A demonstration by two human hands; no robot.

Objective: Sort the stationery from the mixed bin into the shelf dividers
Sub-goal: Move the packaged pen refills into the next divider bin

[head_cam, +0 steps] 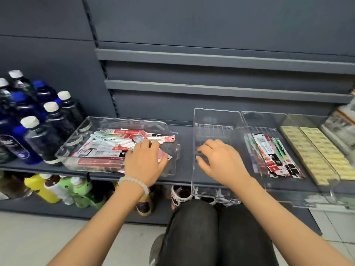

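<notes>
A clear plastic mixed bin (80,148) sits on the dark grey metal shelf (184,135), heaped with red, white and green packaged stationery (113,143). The left hand (146,160), with a pale beaded bracelet (134,184) on its wrist, reaches into the right end of that bin; its fingers lie over the packets and a red packet (163,157) shows just under them, but whether the fingers actually pinch it cannot be told. The right hand (221,160) hovers over the first clear plastic shelf divider (211,118), fingers loosely curled and holding nothing. Just beside it on the right, a second clear divider (261,120) holds a row of long red, green and black packets (272,156). Further right lie flat beige boxed packs (311,150). Dark blue bottles with white caps (34,131) stand left of the bin.
</notes>
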